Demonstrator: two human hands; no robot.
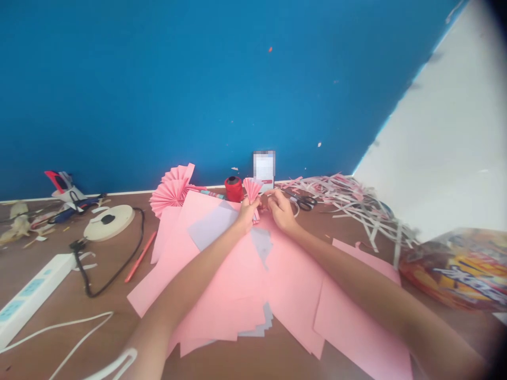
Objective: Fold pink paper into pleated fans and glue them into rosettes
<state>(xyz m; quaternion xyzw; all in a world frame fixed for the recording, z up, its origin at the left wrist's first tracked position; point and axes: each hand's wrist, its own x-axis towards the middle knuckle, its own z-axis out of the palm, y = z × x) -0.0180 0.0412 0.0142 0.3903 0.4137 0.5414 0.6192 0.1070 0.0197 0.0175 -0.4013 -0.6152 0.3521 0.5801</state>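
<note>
My left hand (248,212) pinches a small pleated pink paper fan (252,190) and holds it upright above the spread pink sheets (237,279). My right hand (280,209) is closed just to the fan's right, fingers curled near its base; what it grips is too small to make out. Both arms reach forward over the paper. A red thread spool (234,189) stands right behind the fan, and finished pink paper fans (173,191) lie to its left.
Black scissors (303,201) lie beside a heap of paper strips (352,203) on the right. A red pencil (140,257), a tape roll (109,221), black cable (114,264), white power strip (34,293) and glue gun (65,192) sit left. A plastic bag (459,274) lies right.
</note>
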